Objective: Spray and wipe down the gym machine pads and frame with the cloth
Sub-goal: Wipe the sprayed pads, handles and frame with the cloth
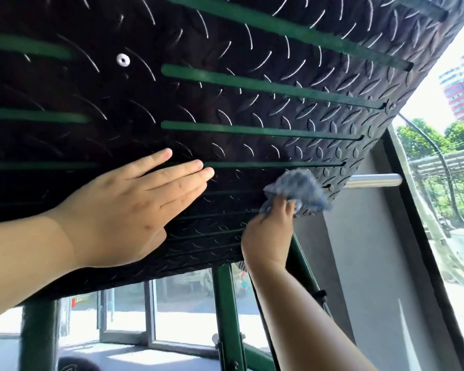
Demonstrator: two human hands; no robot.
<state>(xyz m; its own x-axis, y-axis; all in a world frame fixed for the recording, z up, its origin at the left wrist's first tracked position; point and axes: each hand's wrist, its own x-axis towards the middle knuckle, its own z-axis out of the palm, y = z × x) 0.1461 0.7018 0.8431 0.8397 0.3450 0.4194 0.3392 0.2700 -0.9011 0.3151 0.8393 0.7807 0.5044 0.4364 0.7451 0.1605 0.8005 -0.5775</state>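
Note:
A large black tread-pattern footplate [252, 108] with green slots fills the upper view, tilted above me. My left hand [134, 204] lies flat against its lower part, fingers straight and together. My right hand [271, 228] grips a crumpled blue cloth [298, 191] and presses it on the plate near its lower right corner. No spray bottle is in view.
Green frame bars [228, 311] run down beneath the plate. A chrome peg [373, 180] sticks out behind the plate's right edge. A grey wall [364, 263] and large windows [445, 183] stand to the right; more windows lie below.

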